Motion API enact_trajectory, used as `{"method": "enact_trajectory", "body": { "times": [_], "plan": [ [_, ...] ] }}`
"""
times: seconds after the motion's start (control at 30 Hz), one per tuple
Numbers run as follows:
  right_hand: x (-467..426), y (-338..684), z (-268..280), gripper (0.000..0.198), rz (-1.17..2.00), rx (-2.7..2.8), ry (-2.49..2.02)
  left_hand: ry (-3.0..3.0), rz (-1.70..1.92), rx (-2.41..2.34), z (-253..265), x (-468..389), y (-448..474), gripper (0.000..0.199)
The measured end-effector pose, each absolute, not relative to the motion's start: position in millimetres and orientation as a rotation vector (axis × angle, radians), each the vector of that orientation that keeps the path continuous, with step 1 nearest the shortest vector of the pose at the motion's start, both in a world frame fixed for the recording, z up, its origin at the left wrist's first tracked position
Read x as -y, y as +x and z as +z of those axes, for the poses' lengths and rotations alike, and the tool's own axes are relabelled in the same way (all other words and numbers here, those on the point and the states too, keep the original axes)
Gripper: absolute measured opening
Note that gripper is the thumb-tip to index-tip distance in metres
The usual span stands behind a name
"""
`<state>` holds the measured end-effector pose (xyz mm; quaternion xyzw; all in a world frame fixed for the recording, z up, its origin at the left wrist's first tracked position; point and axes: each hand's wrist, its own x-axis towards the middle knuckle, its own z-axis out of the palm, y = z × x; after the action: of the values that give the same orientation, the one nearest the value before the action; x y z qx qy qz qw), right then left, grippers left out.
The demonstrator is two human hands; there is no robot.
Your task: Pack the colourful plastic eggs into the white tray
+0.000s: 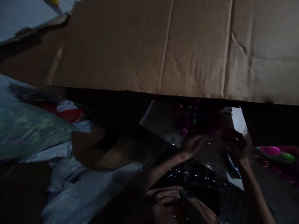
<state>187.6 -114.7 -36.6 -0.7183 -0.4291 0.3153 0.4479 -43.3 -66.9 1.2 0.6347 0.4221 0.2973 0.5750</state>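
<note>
Overhead, a large brown corrugated cardboard flap [177, 46] fills the upper half of the view and throws everything under it into deep shadow, hiding whatever lies beyond its lower edge. Below that edge, both hands work in the dim gap. The left hand [190, 145] reaches forward with fingers loosely spread, touching a crinkled clear plastic bag [187, 174] whose shiny folds catch small glints beneath the wrist; it does not look clenched, though whether it actually pinches the film cannot be told. The right hand [234, 143] is curled around something small and dark red at the bag's far side, with a slim dark object showing just under the palm; what either is cannot be made out in the gloom. Just past both hands lies a cluster of small pink and green plastic balls [190, 116], half hidden under the flap. At the right edge of the view sit larger glossy pink and green plastic pieces [277, 154], apart from the hands. To the left, crumpled white plastic sheeting [77, 186] and a folded brown cardboard piece [98, 149] crowd the space, with a pale blurred bag [25, 130] further left.
</note>
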Motion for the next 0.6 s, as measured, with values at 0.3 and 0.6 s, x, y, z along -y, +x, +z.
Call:
{"method": "enact_trajectory", "body": {
  "times": [0.3, 0.6],
  "plan": [
    [112.7, 171.4, -45.1, 0.046, 0.280, 1.483, -2.138, 1.968, 0.950, -1.393, -23.1, 77.0, -140.5, 0.022],
    [88.6, 209.9, -53.1, 0.063, 0.609, 1.187, -1.915, 2.735, 0.308, -1.300, -63.7, 129.7, -226.7, 0.059]
  ]
}}
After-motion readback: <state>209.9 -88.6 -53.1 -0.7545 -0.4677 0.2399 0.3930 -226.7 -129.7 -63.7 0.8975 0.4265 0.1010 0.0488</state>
